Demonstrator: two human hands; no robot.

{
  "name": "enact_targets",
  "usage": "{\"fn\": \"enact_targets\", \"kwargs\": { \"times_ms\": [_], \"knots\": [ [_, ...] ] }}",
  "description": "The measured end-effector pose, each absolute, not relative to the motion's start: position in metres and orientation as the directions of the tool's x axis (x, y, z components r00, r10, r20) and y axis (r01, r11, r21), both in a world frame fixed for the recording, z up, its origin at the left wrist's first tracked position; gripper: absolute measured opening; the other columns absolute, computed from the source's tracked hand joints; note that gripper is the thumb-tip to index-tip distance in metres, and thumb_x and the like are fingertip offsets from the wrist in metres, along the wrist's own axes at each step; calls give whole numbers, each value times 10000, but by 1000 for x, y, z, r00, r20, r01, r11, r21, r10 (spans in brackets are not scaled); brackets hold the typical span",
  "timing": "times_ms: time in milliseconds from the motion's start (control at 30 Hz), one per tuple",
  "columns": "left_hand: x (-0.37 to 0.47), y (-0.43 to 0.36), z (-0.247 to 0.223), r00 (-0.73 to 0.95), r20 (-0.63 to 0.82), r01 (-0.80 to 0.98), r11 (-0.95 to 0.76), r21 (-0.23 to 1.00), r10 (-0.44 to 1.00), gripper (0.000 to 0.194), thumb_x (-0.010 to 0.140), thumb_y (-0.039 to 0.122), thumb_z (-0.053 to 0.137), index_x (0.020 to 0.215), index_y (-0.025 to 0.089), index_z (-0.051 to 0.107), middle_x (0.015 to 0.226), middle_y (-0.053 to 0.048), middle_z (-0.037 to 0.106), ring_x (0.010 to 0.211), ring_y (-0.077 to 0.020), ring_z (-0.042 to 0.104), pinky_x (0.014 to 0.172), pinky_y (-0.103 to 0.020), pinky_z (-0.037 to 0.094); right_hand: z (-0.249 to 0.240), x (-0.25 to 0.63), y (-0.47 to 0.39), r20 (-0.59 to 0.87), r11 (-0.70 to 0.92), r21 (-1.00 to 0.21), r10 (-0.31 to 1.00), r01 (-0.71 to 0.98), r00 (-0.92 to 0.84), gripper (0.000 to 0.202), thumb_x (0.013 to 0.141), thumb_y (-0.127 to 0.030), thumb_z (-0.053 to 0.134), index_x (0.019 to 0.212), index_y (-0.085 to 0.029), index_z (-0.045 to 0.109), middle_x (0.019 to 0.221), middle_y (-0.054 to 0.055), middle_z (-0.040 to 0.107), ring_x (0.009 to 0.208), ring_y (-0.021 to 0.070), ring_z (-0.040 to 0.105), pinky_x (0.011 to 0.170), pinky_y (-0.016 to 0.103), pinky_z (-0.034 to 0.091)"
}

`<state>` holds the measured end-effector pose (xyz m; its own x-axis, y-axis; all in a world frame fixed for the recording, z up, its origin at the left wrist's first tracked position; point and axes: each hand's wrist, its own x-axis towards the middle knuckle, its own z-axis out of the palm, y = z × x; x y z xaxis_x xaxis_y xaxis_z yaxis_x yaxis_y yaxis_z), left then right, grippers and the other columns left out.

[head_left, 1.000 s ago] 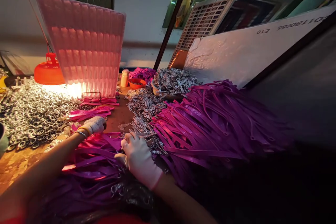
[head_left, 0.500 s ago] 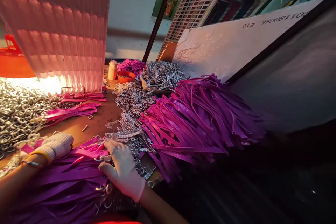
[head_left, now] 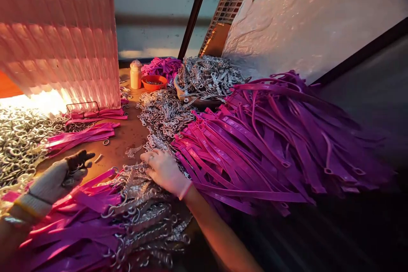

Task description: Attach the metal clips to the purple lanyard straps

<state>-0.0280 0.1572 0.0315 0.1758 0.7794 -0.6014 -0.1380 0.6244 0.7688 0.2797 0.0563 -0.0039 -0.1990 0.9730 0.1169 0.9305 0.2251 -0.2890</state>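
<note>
Metal chains (head_left: 145, 225) lie just below R hand (head_left: 165, 171), joined on their L by purple straps (head_left: 73, 238), all pointing roughly one way, prob. to avoid tangles. R hand palm down, fingers loosely extended, nothing clearly pinched. L hand (head_left: 55, 185) half-curled above straps; can't tell if gripping. Loose rings (head_left: 19, 140) beyond L hand, bigger strap pile (head_left: 248, 144) right of R hand, prob. kept apart by type.

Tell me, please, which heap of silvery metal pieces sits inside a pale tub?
The back heap, beyond the right hand: a pale tub holds it. The near chains, the middle chains and the rings at left show no tub around them.
</note>
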Motion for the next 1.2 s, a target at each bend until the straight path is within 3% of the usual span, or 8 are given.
{"fn": "enact_targets", "kwargs": {
  "times_ms": [167,333,633,833,900,967,1067,1200],
  "knots": [
    [-2,142,40,237,-626,-275,669,690,743,425,906,100,416,1289,144,596,778,-108,671,376,-72,402,279,-141,316,-24,285,71,-21,276,-14,961,961,-276,262,984,-175,496,1225,-199,593,993,89,686,953,233,598,848,362,395],
    [1,127,13,298,-636,-291,702,650,712,421,937,52,360,1303,80,566,618,-44,598,354,-50,356,296,-101,286,-30,299,66,44,130,57,990,990,-132,244,991,-129,452,1160,-199,614,1116,111,631,963,232,553,746,314,412],
    [-1,130,4,349,-549,-536,643,547,759,321,884,1,358,1103,56,587,868,-137,687,446,-69,519,276,-102,283,-32,314,77,-1,51,124,999,991,-51,235,956,-103,486,1029,-192,691,999,102,655,980,228,552,776,296,443],
    [-2,125,-4,452,-458,-598,641,482,765,320,858,5,439,1124,38,614,1015,-177,696,511,-74,587,291,-103,331,-29,310,78,109,-65,132,993,989,50,218,921,-81,493,975,-163,687,1197,139,627,1016,238,589,789,315,488],
    [0,120,-2,481,-442,-571,653,497,757,327,843,10,501,1149,54,609,1038,-173,699,522,-76,599,292,-104,325,-26,306,76,176,-75,94,983,993,57,219,922,-89,479,965,-155,683,1284,162,595,1128,255,568,883,347,491],
    [3,115,3,499,-437,-557,663,499,748,347,826,10,542,1163,71,597,1065,-174,700,531,-79,608,288,-103,305,-24,303,74,251,-71,-64,964,995,85,247,921,-88,444,987,-150,675,1317,173,589,1203,255,546,969,376,470],
    [3,109,14,529,-430,-573,682,455,731,293,820,9,537,1095,79,610,1085,-183,702,539,-74,605,298,-97,296,-22,300,74,252,-58,-315,957,947,143,304,895,-75,408,1026,-150,672,1131,152,692,1073,243,625,953,393,480],
    [-2,100,29,559,-422,-561,700,441,714,152,833,37,553,941,91,646,1020,-174,717,537,-74,590,312,-97,270,-17,289,70,183,-31,-395,977,918,112,270,888,-141,450,999,-183,693,969,74,742,916,208,672,875,338,512]
  ]
}}
